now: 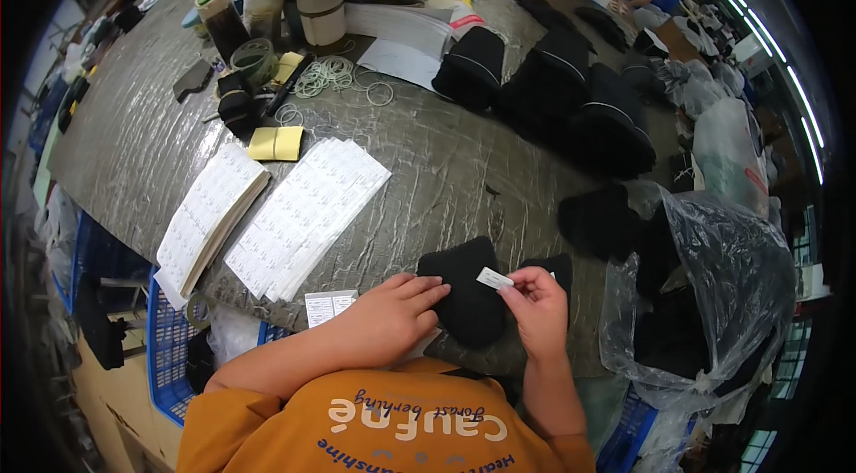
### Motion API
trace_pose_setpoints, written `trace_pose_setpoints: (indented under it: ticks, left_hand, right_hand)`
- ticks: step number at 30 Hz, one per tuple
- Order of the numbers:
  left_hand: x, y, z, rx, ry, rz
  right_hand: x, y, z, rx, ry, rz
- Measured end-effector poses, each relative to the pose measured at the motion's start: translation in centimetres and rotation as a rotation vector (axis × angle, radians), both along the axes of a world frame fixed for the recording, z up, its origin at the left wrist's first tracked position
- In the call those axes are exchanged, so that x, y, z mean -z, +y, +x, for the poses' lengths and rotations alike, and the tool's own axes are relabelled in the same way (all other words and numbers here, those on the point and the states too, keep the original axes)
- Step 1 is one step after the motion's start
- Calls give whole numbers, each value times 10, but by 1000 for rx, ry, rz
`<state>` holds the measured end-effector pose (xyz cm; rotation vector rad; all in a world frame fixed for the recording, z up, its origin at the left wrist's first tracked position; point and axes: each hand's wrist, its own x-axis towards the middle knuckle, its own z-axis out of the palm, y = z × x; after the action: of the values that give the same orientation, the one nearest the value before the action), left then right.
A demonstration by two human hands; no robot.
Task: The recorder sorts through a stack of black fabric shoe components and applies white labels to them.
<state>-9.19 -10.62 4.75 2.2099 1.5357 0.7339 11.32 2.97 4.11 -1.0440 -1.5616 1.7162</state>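
Note:
A rounded black fabric piece (471,317) lies at the table's near edge. My left hand (401,311) rests flat with its fingertips on the left side of that piece. Between thumb and forefinger, my right hand (541,305) pinches a small white label (493,279) over the piece's right part. Another black piece (561,266) shows partly behind the right hand. A few printed white labels (328,306) lie by my left forearm, which partly hides them.
Stacked label sheets (308,214) and a thicker label stack (209,214) lie left. Beyond are rubber bands (325,76), jars (223,18) and a yellow pad (275,144). Bundled black pieces (544,81) and a clear plastic bag (731,268) stand right. Other people work across the table.

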Motion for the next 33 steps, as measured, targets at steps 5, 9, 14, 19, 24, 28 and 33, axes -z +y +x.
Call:
trace_pose_setpoints:
  ticks: [5,9,14,19,24,28,33]
  left_hand:
    - [6,4,1,28,62,-25]
    - [5,7,-1,54,76,-21]
    - [9,7,-1,44,70,-13]
    - [9,7,-1,40,56,-20]
    - [9,8,-2,50,56,-19]
    - [9,8,-2,46,46,-14]
    - [8,9,-2,42,20,-18]
  right_hand:
    - [0,5,-24,-130,-164,55]
    - [6,7,-31,-158,-200,64]
    - [5,9,-37,-161,-259,57]
    - [6,9,-43,-163,-342,137]
    - [12,10,-41,-158,-403,207]
    - [13,10,-43,-159,-408,203]
    - [16,10,-43,-164,-410,242]
